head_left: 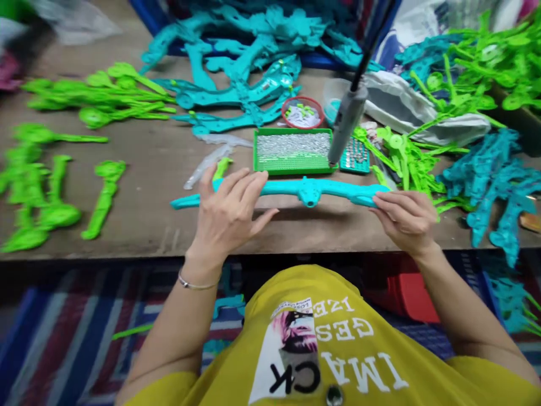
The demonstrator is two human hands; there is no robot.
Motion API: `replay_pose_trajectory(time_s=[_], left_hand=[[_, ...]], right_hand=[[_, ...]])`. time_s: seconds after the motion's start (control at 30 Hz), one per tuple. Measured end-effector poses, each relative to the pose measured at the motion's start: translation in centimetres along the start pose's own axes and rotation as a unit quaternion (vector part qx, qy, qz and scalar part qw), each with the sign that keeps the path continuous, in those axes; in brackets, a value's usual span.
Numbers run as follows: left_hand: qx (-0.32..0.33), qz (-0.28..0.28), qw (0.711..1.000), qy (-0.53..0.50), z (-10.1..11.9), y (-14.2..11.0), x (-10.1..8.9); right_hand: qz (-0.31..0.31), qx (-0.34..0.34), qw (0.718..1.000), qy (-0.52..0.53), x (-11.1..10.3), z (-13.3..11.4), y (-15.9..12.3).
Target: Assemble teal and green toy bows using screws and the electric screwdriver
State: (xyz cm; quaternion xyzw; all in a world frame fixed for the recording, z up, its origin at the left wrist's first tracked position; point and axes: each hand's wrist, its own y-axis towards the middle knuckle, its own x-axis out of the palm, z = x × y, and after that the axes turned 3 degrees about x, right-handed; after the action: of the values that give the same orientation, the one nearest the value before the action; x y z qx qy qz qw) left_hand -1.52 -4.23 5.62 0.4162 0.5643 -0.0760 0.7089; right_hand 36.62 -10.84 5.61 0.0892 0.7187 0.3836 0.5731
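Note:
A long turquoise plastic bow-shaped part (310, 192) lies across the near edge of the wooden table (147, 163). My left hand (230, 211) rests on its left half, fingers curled over it. At the part's right tip, the fingers of my right hand (406, 217) pinch it. Just behind the part sits a green tray (292, 151) filled with small silver screws. A grey electric screwdriver (347, 121) hangs on a black cord, its tip over the tray's right corner.
Green plastic pieces (54, 186) are spread over the left of the table, with more green parts (477, 67) at the right. Turquoise parts (249, 62) are heaped at the back and at the right (502, 186). A small red-rimmed bowl (302, 112) stands behind the tray.

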Motion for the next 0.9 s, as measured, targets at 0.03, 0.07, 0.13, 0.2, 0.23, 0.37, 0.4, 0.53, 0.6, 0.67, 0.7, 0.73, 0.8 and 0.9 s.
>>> replay_pose_trajectory(time_s=[0.03, 0.07, 0.13, 0.2, 0.23, 0.37, 0.4, 0.53, 0.6, 0.67, 0.7, 0.73, 0.8, 0.9], left_hand=[[-0.025, 0.006, 1.0, 0.01, -0.7, -1.0, -1.0], [-0.048, 0.012, 0.999, 0.016, -1.5, -2.1, -1.8], [-0.077, 0.021, 0.997, 0.019, -3.1, -4.0, -2.7], [-0.084, 0.024, 0.996, 0.02, -4.5, -5.2, -2.7], [-0.081, 0.028, 0.996, 0.024, -5.1, -5.6, -2.4], [-0.064, 0.075, 0.994, 0.038, -6.4, -5.8, -1.0], [-0.061, 0.088, 0.994, 0.034, -6.5, -5.8, -0.8], [-0.069, 0.098, 0.993, 0.004, -6.4, -6.6, -0.4], [-0.08, 0.092, 0.993, 0.0, -6.2, -7.5, -0.2], [-0.077, 0.096, 0.992, 0.009, -5.7, -8.5, 0.0], [-0.07, 0.097, 0.993, 0.02, -5.4, -8.9, 0.0], [-0.06, 0.096, 0.993, 0.035, -4.9, -9.2, -0.1], [-0.045, 0.066, 0.994, 0.068, -3.9, -9.5, -0.7], [-0.046, -0.034, 0.996, 0.065, -2.3, -8.6, -1.5]], right_hand=[[-0.003, -0.006, 1.0, 0.002, -0.2, 0.2, 0.2], [-0.007, -0.011, 1.0, 0.005, -0.4, 0.4, 0.4], [-0.006, -0.032, 0.999, 0.01, -0.5, 0.6, 0.8], [-0.003, -0.05, 0.999, 0.015, -0.6, 0.3, 1.3], [-0.004, -0.054, 0.998, 0.017, -0.7, 0.1, 1.5], [-0.001, -0.06, 0.998, 0.017, -0.9, -1.0, 2.0], [0.002, -0.061, 0.998, 0.015, -0.9, -1.2, 1.9], [0.0, -0.056, 0.998, 0.006, -0.9, -1.6, 1.2], [-0.002, -0.047, 0.999, 0.001, -0.9, -1.8, 0.5], [-0.002, -0.038, 0.999, -0.001, -0.8, -2.2, -0.4], [-0.001, -0.032, 0.999, -0.001, -0.7, -2.4, -0.9], [0.0, -0.028, 1.0, 0.001, -0.6, -2.7, -1.4], [-0.001, -0.019, 1.0, 0.0, -0.2, -3.4, -2.7], [0.001, -0.007, 1.0, -0.001, 1.1, -4.4, -4.9]])
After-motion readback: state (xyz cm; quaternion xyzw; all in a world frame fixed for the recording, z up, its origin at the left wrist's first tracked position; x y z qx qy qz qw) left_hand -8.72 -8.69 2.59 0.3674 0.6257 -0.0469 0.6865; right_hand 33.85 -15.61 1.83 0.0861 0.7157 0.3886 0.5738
